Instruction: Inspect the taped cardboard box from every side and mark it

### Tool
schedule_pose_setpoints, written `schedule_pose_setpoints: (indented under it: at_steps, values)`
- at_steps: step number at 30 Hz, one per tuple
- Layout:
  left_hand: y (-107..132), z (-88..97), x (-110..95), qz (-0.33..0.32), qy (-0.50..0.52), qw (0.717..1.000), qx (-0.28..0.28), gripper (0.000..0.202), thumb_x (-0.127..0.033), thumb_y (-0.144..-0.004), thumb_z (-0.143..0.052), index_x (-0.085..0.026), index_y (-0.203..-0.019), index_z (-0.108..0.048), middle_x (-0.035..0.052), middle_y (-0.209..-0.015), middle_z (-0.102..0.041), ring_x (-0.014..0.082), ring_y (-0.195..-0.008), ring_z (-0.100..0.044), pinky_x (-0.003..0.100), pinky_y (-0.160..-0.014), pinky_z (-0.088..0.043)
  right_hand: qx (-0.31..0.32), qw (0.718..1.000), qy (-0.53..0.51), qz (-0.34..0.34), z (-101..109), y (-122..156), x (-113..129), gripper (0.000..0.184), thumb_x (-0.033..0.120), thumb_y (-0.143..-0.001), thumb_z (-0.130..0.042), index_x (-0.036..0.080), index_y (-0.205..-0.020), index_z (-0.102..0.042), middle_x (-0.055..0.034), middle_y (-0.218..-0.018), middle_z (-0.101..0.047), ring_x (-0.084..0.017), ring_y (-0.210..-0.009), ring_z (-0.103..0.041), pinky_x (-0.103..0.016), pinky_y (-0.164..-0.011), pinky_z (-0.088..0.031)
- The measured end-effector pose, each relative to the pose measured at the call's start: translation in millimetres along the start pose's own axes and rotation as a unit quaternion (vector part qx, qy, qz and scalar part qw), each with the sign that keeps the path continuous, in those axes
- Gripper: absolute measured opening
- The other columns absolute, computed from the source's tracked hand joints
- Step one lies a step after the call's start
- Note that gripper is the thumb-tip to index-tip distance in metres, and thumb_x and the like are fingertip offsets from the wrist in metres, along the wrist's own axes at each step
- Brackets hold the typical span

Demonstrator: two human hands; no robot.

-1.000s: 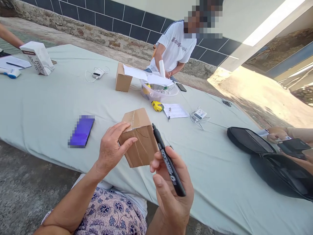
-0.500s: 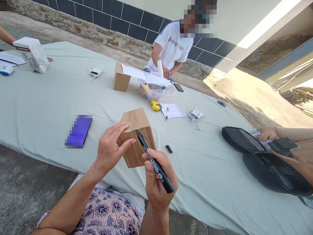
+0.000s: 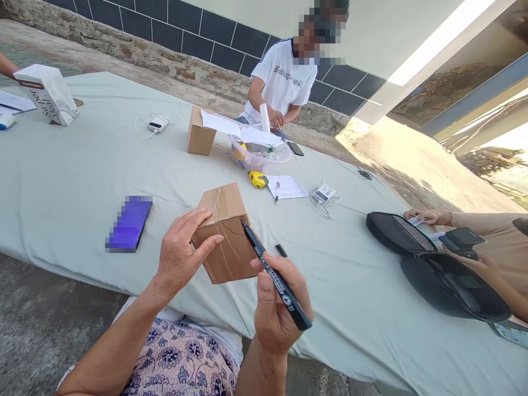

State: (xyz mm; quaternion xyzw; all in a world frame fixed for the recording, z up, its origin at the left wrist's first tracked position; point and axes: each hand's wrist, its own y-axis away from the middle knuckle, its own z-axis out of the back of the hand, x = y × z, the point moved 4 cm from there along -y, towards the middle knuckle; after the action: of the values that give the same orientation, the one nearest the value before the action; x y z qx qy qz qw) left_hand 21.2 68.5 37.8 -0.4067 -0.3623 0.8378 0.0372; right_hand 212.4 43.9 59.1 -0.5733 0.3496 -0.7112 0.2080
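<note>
Your left hand point(image 3: 177, 256) grasps the cardboard box point(image 3: 226, 242) at its left side, fingers over the top edge and thumb on the near face, a hold that apparently steadies the box on the pale green cloth point(image 3: 82, 176). The box stands at the near edge, directly before you, with a dark curved line point(image 3: 235, 232) on its near face. To the right, your right hand point(image 3: 282, 322) grips the black marker point(image 3: 275, 275) between thumb and fingers, its tip directed at the upper right of that face; whether the tip touches cannot be told. The marker cap point(image 3: 281, 250) lies loose just beyond, presumably to free the tip.

Around these, from left to right: the "Super Meal" carton point(image 3: 48, 96) stands far left; the purple-faced phone point(image 3: 131, 223) lies near left, apart from your work. Far center, loose paper point(image 3: 220, 122) spans from a smaller carton point(image 3: 201, 135) to the clear plastic basin point(image 3: 262, 162), which seems to serve as a catch-all. The yellow tape measure point(image 3: 257, 179) sits beside a written sheet point(image 3: 295, 188). At right lies the open black case point(image 3: 414, 234).
</note>
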Motion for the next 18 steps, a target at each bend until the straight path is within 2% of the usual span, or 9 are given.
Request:
schedule_pose_setpoints:
  at_steps: [10,12,14,18]
  values:
    - [0.5,0.4,-0.8,0.009,-0.002,1.0,0.007,0.039,-0.042,-0.092,-0.072,-0.02,-0.124,-0.068,0.0114,-0.128,-0.074,0.0272,-0.12,-0.069,0.041,-0.1,-0.057,0.063,0.998,-0.013,0.016,-10.4,1.9,1.0,0.035,0.01,-0.093,-0.063,0.028,-0.122,-0.07,-0.0022,-0.093,-0.075,-0.019,-0.083,-0.071,-0.035,-0.076,-0.058]
    - [0.5,1.1,0.5,0.015,-0.001,1.0,0.003,0.038,-0.042,-0.092,-0.072,-0.021,-0.124,-0.068,0.0112,-0.128,-0.074,0.0272,-0.119,-0.07,0.042,-0.101,-0.057,0.046,0.999,-0.009,0.0,-6.8,3.0,-1.9,0.031,0.011,-0.093,-0.063,0.027,-0.119,-0.071,-0.0023,-0.092,-0.075,-0.018,-0.078,-0.07,-0.034,-0.073,-0.057]
    - [0.4,1.7,2.3,0.02,0.003,1.0,-0.002,0.039,-0.042,-0.092,-0.073,-0.021,-0.124,-0.069,0.0109,-0.128,-0.075,0.0274,-0.119,-0.07,0.043,-0.102,-0.057,0.003,1.0,-0.002,-0.009,0.1,3.6,-3.8,0.027,0.013,-0.095,-0.063,0.026,-0.116,-0.072,-0.0025,-0.092,-0.075,-0.018,-0.075,-0.071,-0.034,-0.072,-0.057]
    - [-0.3,2.2,5.6,0.038,0.015,0.999,-0.001,0.039,-0.042,-0.091,-0.073,-0.022,-0.124,-0.069,0.0102,-0.129,-0.075,0.0275,-0.12,-0.069,0.044,-0.104,-0.056,-0.079,0.997,0.009,0.015,12.7,0.9,-3.7,0.025,0.016,-0.095,-0.063,0.026,-0.115,-0.072,-0.0023,-0.09,-0.074,-0.021,-0.076,-0.072,-0.04,-0.075,-0.058]
